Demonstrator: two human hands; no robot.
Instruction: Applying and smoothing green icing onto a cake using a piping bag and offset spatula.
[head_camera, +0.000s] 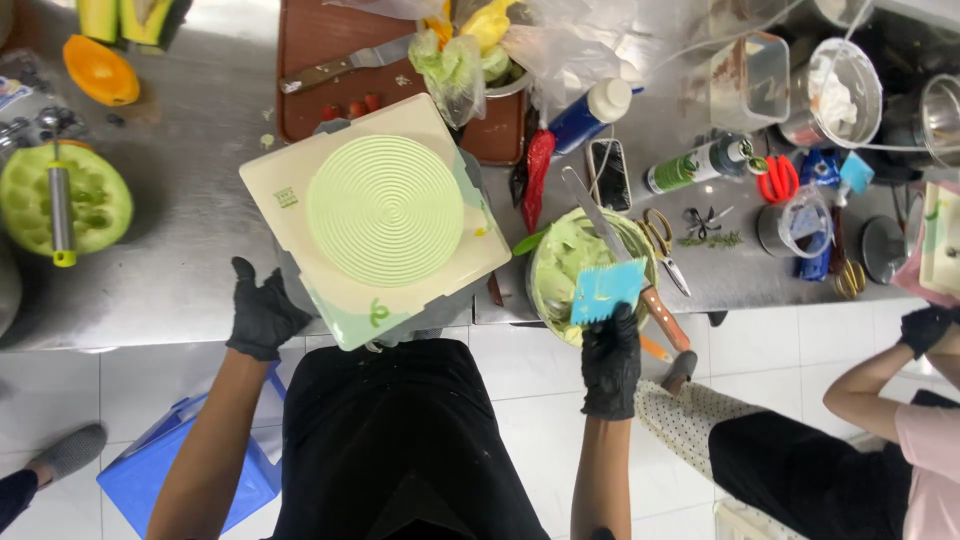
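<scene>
Seen from above, a person in a black apron is standing at a steel bench (180, 250), wearing black gloves. The left hand (262, 312) is gripping the near left corner of a square cream board (290, 190), fingers curled under its edge. On the board is sitting a round cake (385, 210) covered in pale green cream combed into concentric rings. Whatever is carrying the board underneath is mostly hidden; only a grey edge is showing.

The right hand (611, 360) is closed around a blue comb scraper (607, 290), holding it up over a metal bowl (550, 290) of green cream. A long palette knife (610, 240) is lying across the bowl, its wooden handle sticking out past the rim toward the person.

Behind the cake, a brown cutting board (320, 40) is carrying a knife (345, 65), partly covered by clear plastic bags (540, 40) that are hiding a second bowl. To the left, a halved green melon (95, 200) is holding a metal tool, and an orange fruit piece (100, 70) is lying further back. On the right are a phone (608, 172), a spray can (695, 165), scissors and small clutter, hard to make out.

At the right edge, another person's gloved hand (925, 325) is reaching in, the body cut off by the frame.
</scene>
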